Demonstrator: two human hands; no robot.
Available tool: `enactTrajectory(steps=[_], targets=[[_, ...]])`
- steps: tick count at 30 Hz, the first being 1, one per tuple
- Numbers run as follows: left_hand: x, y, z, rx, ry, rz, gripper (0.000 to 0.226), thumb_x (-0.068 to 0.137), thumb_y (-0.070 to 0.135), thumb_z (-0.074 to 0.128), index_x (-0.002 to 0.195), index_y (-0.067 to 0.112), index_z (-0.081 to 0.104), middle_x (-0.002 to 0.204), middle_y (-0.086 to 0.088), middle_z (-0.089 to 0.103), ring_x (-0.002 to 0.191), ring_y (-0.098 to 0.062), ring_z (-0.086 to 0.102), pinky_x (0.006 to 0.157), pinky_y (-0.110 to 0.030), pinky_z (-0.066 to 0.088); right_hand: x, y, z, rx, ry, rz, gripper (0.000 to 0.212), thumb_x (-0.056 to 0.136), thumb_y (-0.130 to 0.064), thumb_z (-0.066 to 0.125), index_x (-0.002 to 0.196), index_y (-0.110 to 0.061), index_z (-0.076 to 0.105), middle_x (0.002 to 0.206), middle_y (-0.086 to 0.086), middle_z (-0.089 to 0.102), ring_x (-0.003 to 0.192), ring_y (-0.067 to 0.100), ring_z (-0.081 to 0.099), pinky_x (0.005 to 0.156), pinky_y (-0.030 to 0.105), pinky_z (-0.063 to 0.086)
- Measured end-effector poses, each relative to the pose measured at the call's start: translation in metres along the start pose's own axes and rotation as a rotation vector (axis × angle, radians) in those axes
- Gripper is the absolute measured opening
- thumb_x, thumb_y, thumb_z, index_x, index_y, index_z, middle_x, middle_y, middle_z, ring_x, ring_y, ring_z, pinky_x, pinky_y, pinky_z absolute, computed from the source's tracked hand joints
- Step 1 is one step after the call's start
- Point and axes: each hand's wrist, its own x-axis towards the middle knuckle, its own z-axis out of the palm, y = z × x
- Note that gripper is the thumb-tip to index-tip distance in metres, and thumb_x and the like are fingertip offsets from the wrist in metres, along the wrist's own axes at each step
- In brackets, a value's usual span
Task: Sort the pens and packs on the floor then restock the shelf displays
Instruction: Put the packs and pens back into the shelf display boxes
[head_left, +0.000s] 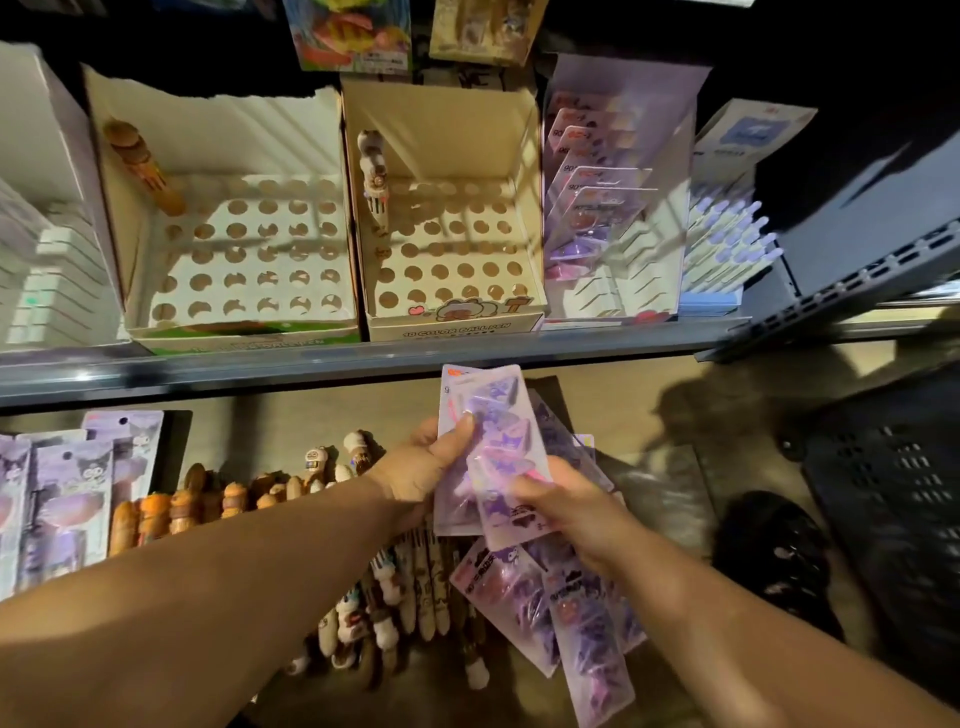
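Here, holds a small fan of purple character packs over the floor, just below the shelf lip. Grips the fan from the left with the left hand, fingers curled behind, thumb pressed flat on the front of the top pack. Pinches the lower end of the front pack with the right hand, fingers bent over its face.

Underneath, on the floor: loose purple packs lying overlapped, beside a heap of character pens. Further left, a row of bread-topped pens, then taller purple packs side by side.

Up on the shelf, from the left:
- a white box, contents blurred
- a cream display box with a grid of round holes, holding one burger-topped pen in its back left corner
- a second holed box with one animal-topped pen at its back left
- a lilac tiered display with matching display packs standing in its rear slots
- a blue tray of pale capped pens with lilac tops

Reads "10 COLOR BALL PEN" on the front of the second holed box. Similar lettering on the cream display box, too blurred to read whole. Reads "90" on the headers of the display packs, with the rest of the print too small.

At right on the floor, a black perforated basket.
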Motion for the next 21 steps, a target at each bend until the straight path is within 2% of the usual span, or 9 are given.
enactTrajectory(steps=[1, 3, 7, 9, 11, 13, 16, 18, 21], targets=[[-0.003, -0.001, 0.004, 0.016, -0.020, -0.011, 0.049, 0.074, 0.033, 0.066, 0.116, 0.008, 0.063, 0.107, -0.015, 0.072, 0.088, -0.022, 0.072, 0.069, -0.033, 0.060, 0.002, 0.000, 0.008, -0.081, -0.022, -0.021, 0.051, 0.071, -0.052, 0.074, 0.118, -0.037, 0.060, 0.115, -0.004, 0.070, 0.109, 0.018, 0.065, 0.102, 0.049, 0.045], [-0.006, -0.004, 0.006, 0.060, -0.042, -0.001, 0.037, 0.072, 0.026, 0.068, 0.105, 0.008, 0.069, 0.094, -0.012, 0.075, 0.080, -0.024, 0.072, 0.065, -0.031, 0.059, 0.005, 0.000, 0.018, -0.196, -0.033, -0.036, 0.051, 0.066, -0.061, 0.072, 0.111, -0.044, 0.057, 0.117, -0.007, 0.067, 0.112, 0.014, 0.061, 0.102, 0.045, 0.045], [-0.008, -0.001, 0.002, 0.042, 0.007, 0.004, 0.029, 0.081, 0.001, 0.069, 0.110, 0.002, 0.067, 0.088, -0.013, 0.076, 0.072, -0.023, 0.073, 0.059, -0.030, 0.058, 0.004, 0.003, 0.008, -0.264, -0.010, -0.007, 0.045, 0.069, -0.061, 0.070, 0.104, -0.039, 0.053, 0.106, -0.004, 0.063, 0.099, 0.014, 0.061, 0.090, 0.035, 0.047], [-0.009, 0.004, -0.004, 0.089, 0.023, 0.002, 0.030, 0.080, 0.001, 0.071, 0.110, 0.003, 0.068, 0.091, -0.011, 0.076, 0.074, -0.020, 0.074, 0.060, -0.027, 0.058, 0.000, 0.012, -0.004, -0.345, 0.059, -0.011, 0.035, 0.077, -0.044, 0.075, 0.103, -0.028, 0.057, 0.097, 0.002, 0.059, 0.091, 0.018, 0.058, 0.085, 0.034, 0.045], [-0.008, 0.008, -0.011, 0.158, 0.021, -0.008, 0.043, 0.069, 0.010, 0.078, 0.111, 0.005, 0.070, 0.101, -0.011, 0.075, 0.086, -0.021, 0.074, 0.069, -0.028, 0.059, -0.008, 0.023, -0.013, -0.673, 0.061, -0.042, 0.038, 0.080, -0.032, 0.077, 0.109, -0.015, 0.060, 0.099, 0.002, 0.059, 0.093, 0.019, 0.057, 0.083, 0.031, 0.044], [-0.010, 0.009, -0.014, 0.188, 0.020, -0.021, 0.056, 0.060, 0.018, 0.081, 0.113, 0.005, 0.070, 0.106, -0.012, 0.074, 0.096, -0.025, 0.072, 0.082, -0.033, 0.057, -0.014, 0.033, -0.013, -0.985, 0.014, -0.060, 0.055, 0.074, -0.043, 0.079, 0.117, -0.016, 0.058, 0.111, 0.001, 0.056, 0.104, 0.020, 0.053, 0.087, 0.031, 0.044], [-0.010, 0.008, -0.015, 0.184, 0.011, -0.018, 0.057, 0.056, 0.020, 0.081, 0.111, 0.007, 0.070, 0.103, -0.011, 0.075, 0.092, -0.024, 0.072, 0.083, -0.034, 0.055, -0.013, 0.045, -0.002, -1.235, -0.017, 0.016, 0.075, 0.069, -0.060, 0.074, 0.130, -0.023, 0.047, 0.130, 0.003, 0.045, 0.123, 0.024, 0.039, 0.100, 0.035, 0.037], [-0.011, 0.009, -0.014, 0.191, -0.001, -0.021, 0.056, 0.057, 0.020, 0.080, 0.110, 0.008, 0.070, 0.103, -0.011, 0.075, 0.091, -0.023, 0.073, 0.082, -0.034, 0.056, -0.009, 0.048, 0.004, -1.297, 0.008, 0.002, 0.076, 0.069, -0.062, 0.072, 0.128, -0.023, 0.044, 0.134, 0.003, 0.041, 0.128, 0.025, 0.034, 0.104, 0.039, 0.032], [-0.011, 0.011, -0.014, 0.199, -0.022, -0.022, 0.047, 0.061, 0.019, 0.077, 0.107, 0.011, 0.070, 0.098, -0.007, 0.076, 0.088, -0.020, 0.073, 0.077, -0.032, 0.058, -0.006, 0.046, 0.009, -1.241, 0.040, -0.032, 0.066, 0.070, -0.054, 0.074, 0.122, -0.022, 0.046, 0.130, 0.003, 0.042, 0.128, 0.026, 0.033, 0.105, 0.039, 0.030]])
